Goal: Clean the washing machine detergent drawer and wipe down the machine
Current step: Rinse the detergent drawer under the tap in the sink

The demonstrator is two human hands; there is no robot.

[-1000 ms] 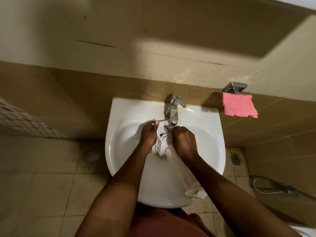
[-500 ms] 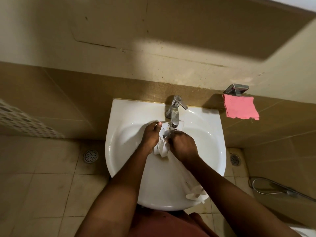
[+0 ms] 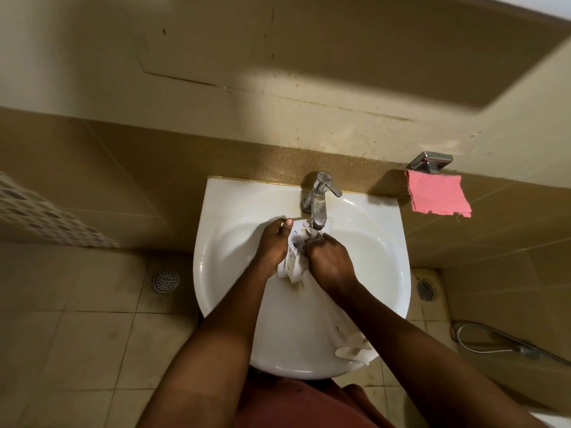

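Observation:
The white plastic detergent drawer (image 3: 294, 242) is held over the white sink (image 3: 381, 261), right under the chrome tap (image 3: 319, 203). My left hand (image 3: 273, 244) grips the drawer's left side, thumb on its far edge. Over the drawer's right part, my right hand (image 3: 330, 262) is curled round a white cloth (image 3: 350, 345) and presses it into the compartments. The cloth trails down under my right forearm to the sink's front rim. Both hands hide most of the drawer. The washing machine is not in view.
A pink cloth (image 3: 437, 196) hangs from a chrome wall holder (image 3: 429, 162) to the right of the sink. Floor drains sit at the left (image 3: 166, 280) and the right (image 3: 426, 288). A metal hose (image 3: 494, 341) lies on the floor at the right.
My right hand has shifted slightly back and forth inside the drawer with the cloth. My left hand has kept its grip and the drawer stays under the tap.

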